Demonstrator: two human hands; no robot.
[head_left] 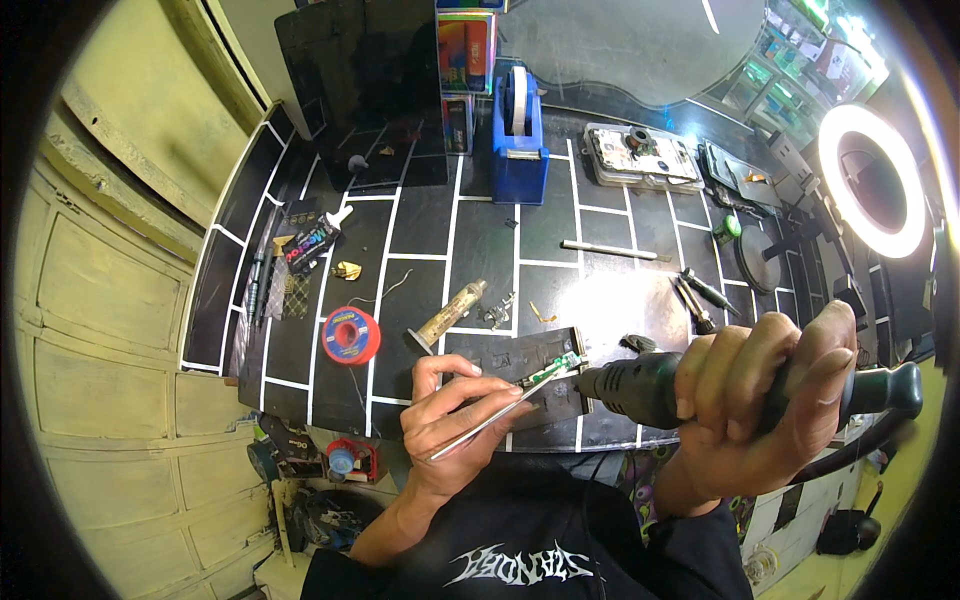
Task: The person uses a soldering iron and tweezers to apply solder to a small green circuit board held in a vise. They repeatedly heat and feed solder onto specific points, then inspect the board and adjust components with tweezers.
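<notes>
Green, narrow circuit board [553, 370] lies just beyond the fingertips of the left grip [450, 420], which is closed around a slender silver metal tool [470, 433] whose far end meets the board; whether the fingers also touch the board, I cannot tell. Wrapped around a thick black cylindrical handheld tool [640, 390], the right grip [732, 435] sits well right of the board, the tool's narrow end just beside it, above the black, white-lined table [420, 275].
</notes>
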